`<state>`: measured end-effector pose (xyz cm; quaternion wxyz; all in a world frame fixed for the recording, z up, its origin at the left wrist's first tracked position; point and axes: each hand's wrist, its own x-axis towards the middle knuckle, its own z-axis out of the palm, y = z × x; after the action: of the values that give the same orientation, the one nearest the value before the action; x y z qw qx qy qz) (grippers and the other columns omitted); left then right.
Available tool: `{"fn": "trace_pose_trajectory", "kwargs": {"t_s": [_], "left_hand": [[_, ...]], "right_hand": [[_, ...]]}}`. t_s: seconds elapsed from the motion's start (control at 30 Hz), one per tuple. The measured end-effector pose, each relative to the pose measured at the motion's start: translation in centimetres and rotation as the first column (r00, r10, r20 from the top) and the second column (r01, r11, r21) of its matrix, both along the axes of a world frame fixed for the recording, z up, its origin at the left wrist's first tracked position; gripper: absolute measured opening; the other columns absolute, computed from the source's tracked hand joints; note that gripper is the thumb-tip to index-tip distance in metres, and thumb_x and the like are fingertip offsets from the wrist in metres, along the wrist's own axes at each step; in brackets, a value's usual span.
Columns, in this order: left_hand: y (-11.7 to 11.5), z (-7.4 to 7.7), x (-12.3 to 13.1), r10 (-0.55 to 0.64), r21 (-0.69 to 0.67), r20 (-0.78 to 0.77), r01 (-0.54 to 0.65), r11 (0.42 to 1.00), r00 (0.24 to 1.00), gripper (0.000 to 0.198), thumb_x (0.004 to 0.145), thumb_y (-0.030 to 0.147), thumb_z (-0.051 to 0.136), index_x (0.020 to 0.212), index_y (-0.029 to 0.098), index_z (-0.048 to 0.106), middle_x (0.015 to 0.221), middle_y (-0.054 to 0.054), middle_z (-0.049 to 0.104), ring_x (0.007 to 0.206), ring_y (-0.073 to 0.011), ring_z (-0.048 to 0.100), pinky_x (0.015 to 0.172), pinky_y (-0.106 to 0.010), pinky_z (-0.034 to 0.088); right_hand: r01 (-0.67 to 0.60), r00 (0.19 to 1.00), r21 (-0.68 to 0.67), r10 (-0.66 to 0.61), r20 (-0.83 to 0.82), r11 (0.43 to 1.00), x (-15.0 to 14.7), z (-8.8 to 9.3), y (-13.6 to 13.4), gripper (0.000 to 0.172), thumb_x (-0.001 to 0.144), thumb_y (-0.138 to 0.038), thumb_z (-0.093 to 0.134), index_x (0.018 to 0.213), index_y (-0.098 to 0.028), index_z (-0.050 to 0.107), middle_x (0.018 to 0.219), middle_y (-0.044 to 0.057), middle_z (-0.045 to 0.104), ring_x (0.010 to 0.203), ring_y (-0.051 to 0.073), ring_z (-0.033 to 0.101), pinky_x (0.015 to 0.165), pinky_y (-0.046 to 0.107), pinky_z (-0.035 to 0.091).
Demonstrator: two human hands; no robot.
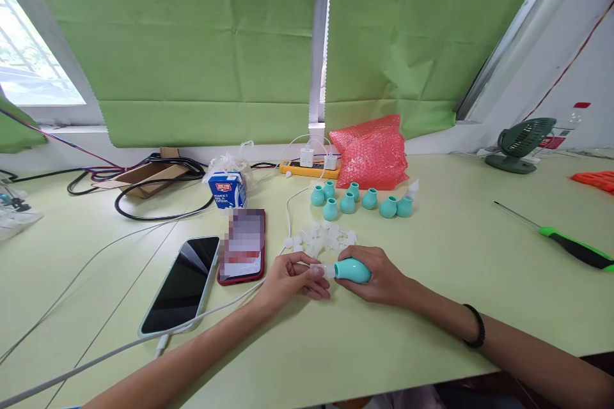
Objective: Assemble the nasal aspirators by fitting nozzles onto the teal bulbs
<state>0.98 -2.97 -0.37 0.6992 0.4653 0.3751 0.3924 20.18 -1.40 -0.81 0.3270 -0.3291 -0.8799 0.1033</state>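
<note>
"Head view, first entry: what does the left grip [289, 276] show?"

"Closed, with thumb and fingertips pinching a clear nozzle [329, 271]."

"And the right grip [380, 275]?"

"Closed around a teal bulb [355, 270], which lies on its side, mouth toward the nozzle. A dark bracelet [475, 327] circles that wrist."

"Position of the pair?"

"Held low over the near part of the pale counter [455, 236], between the two hands. Nozzle and bulb mouth meet end to end; how far one sits inside the other cannot be told."

"Nearby items?"

"Just beyond the hands, a loose scatter of translucent parts [319, 241]. Farther back, eight more teal bulbs [369, 199] in a loose group; the rightmost is tilted and carries a clear tip [413, 189]."

"Behind those?"

"A red bubble-wrap bag [371, 154], with a yellow power strip [309, 170] beside it, two white plugs inserted."

"Left side of the counter?"

"A red-cased phone [243, 246] near the left grip, then a dark-screened phone [181, 284] with a white cable [119, 347] crossing its lower end. Right side: a green-and-black screwdriver [573, 247], well apart from the hands."
</note>
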Motion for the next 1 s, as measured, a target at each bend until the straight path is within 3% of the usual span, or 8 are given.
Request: {"fn": "trace_pose_trajectory", "kwargs": {"t_s": [0.13, 0.37, 0.6, 0.7, 0.8, 0.87, 0.93, 1.0], "left_hand": [[-0.2, -0.4, 0.1, -0.052, 0.045, 0.008, 0.051, 0.998, 0.999, 0.03, 0.064, 0.035, 0.065, 0.071, 0.012, 0.047, 0.055, -0.005, 0.064, 0.047, -0.0179, 0.062, 0.045, -0.025, 0.046], [0.0, -0.7, -0.3, -0.092, -0.008, 0.112, 0.093, 0.996, 0.989, 0.025, 0.063, 0.021, 0.068, 0.074, 0.011, 0.049, 0.06, -0.007, 0.065, 0.051, -0.0175, 0.062, 0.048, -0.024, 0.045], [-0.3, -0.7, -0.2, -0.069, 0.013, 0.116, 0.068, 0.998, 0.991, 0.022, 0.066, 0.024, 0.065, 0.073, 0.011, 0.049, 0.06, -0.007, 0.064, 0.049, -0.0157, 0.061, 0.047, -0.022, 0.043], [-0.3, -0.6, -0.1, -0.086, 0.065, 0.059, 0.082, 0.995, 0.995, 0.025, 0.065, 0.028, 0.066, 0.073, 0.011, 0.049, 0.06, -0.007, 0.064, 0.049, -0.0161, 0.061, 0.048, -0.024, 0.044], [-0.2, -0.5, -0.3, -0.045, 0.222, -0.181, 0.085, 0.971, 0.983, 0.028, 0.061, 0.031, 0.068, 0.074, 0.011, 0.054, 0.054, -0.003, 0.061, 0.046, -0.0153, 0.058, 0.047, -0.025, 0.044], [-0.2, -0.5, -0.6, 0.08, 0.453, -0.397, 0.119, 0.883, 0.914, 0.028, 0.062, 0.033, 0.066, 0.079, 0.012, 0.059, 0.055, -0.003, 0.061, 0.051, -0.0147, 0.058, 0.049, -0.024, 0.044], [-0.3, -0.6, -1.0, 0.216, 0.658, -0.537, 0.245, 0.712, 0.815, 0.027, 0.069, 0.033, 0.06, 0.089, 0.015, 0.061, 0.065, -0.006, 0.063, 0.059, -0.0148, 0.057, 0.054, -0.024, 0.043], [-0.4, -0.7, -1.3, 0.298, 0.744, -0.601, 0.382, 0.549, 0.742, 0.028, 0.077, 0.031, 0.05, 0.098, 0.015, 0.059, 0.075, -0.008, 0.063, 0.063, -0.0151, 0.057, 0.057, -0.024, 0.043]], "right_hand": [[0.017, 0.999, 0.036, -0.015, -0.037, 0.999, -0.3, -0.4, -0.2, 0.01, 0.069, -0.023, 0.053, 0.077, -0.018, 0.049, 0.063, 0.001, 0.057, 0.056, 0.011, 0.053, 0.051, 0.021, 0.039], [0.021, 1.0, 0.075, -0.02, -0.022, 0.997, -0.5, -1.1, -0.2, 0.011, 0.067, -0.014, 0.049, 0.077, -0.018, 0.048, 0.066, 0.001, 0.057, 0.059, 0.012, 0.054, 0.051, 0.021, 0.039], [-0.003, 1.0, 0.054, 0.005, -0.025, 0.999, -0.4, -1.0, -0.2, 0.012, 0.066, -0.014, 0.047, 0.077, -0.019, 0.048, 0.064, 0.0, 0.056, 0.057, 0.012, 0.053, 0.051, 0.021, 0.039], [0.009, 1.0, -0.002, -0.009, -0.013, 1.0, -0.5, -0.9, -0.5, 0.012, 0.065, -0.015, 0.048, 0.076, -0.018, 0.048, 0.065, 0.002, 0.057, 0.058, 0.013, 0.054, 0.052, 0.022, 0.04], [0.02, 1.0, -0.08, -0.022, -0.021, 0.997, -0.7, -0.8, -0.7, 0.011, 0.063, -0.015, 0.049, 0.073, -0.019, 0.048, 0.063, 0.001, 0.057, 0.057, 0.013, 0.053, 0.052, 0.022, 0.039], [0.027, 0.999, -0.15, -0.034, -0.038, 0.988, -0.8, -0.7, -0.8, 0.009, 0.062, -0.016, 0.051, 0.071, -0.019, 0.049, 0.06, -0.001, 0.056, 0.054, 0.011, 0.052, 0.051, 0.021, 0.039], [0.023, 0.998, -0.211, -0.035, -0.053, 0.977, -1.0, -0.7, -0.8, 0.008, 0.062, -0.017, 0.052, 0.069, -0.019, 0.049, 0.057, -0.002, 0.055, 0.051, 0.01, 0.05, 0.05, 0.02, 0.038], [0.019, 0.997, -0.252, -0.036, -0.062, 0.967, -1.1, -0.7, -0.9, 0.007, 0.061, -0.017, 0.052, 0.068, -0.018, 0.049, 0.056, -0.003, 0.054, 0.05, 0.009, 0.049, 0.049, 0.019, 0.037]]}}
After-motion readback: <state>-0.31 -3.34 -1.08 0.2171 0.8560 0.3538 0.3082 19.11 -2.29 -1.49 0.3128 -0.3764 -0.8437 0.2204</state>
